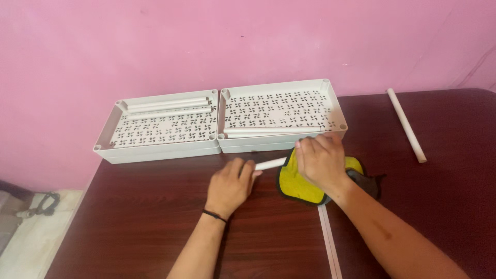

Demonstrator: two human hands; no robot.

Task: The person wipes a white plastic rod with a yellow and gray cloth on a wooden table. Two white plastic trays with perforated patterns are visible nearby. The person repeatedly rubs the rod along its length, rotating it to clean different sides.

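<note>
Hands first: left hand [230, 186] is closing its fingers round one end of a white tube [271, 164], w/ a dark band at the wrist. Right hand [320, 161] is curling down over a yellow cloth [297, 183], pressing it where the tube's other end runs under; can't tell if that end is wrapped in the cloth or just covered. The tube is lying mid-table, just in front of the right tray.

Progress, as a judgement: this tube looks to be getting wiped, so it counts as in hand, not done. Three tubes are sitting in the left white tray [157, 126] along its back wall, one more along the front wall of the right white tray [281, 114]. One loose tube [406, 124] is lying apart toward the table's back right corner, and a thin white strip [329, 243] is running to the near edge below the right hand. Those two look untouched, so approx. two pieces plus the current one seem left.

Packages, labels, signs: none showing. Both trays are plain white rectangles w/ pinwheel-shaped cut-outs in the floor and round sockets at the corners, standing side by side, touching, at the table's back edge against a pink wall [248, 41]. A dark cloth piece [369, 185] is peeking out just right of the yellow one. The table [129, 227] is dark red-brown wood.
</note>
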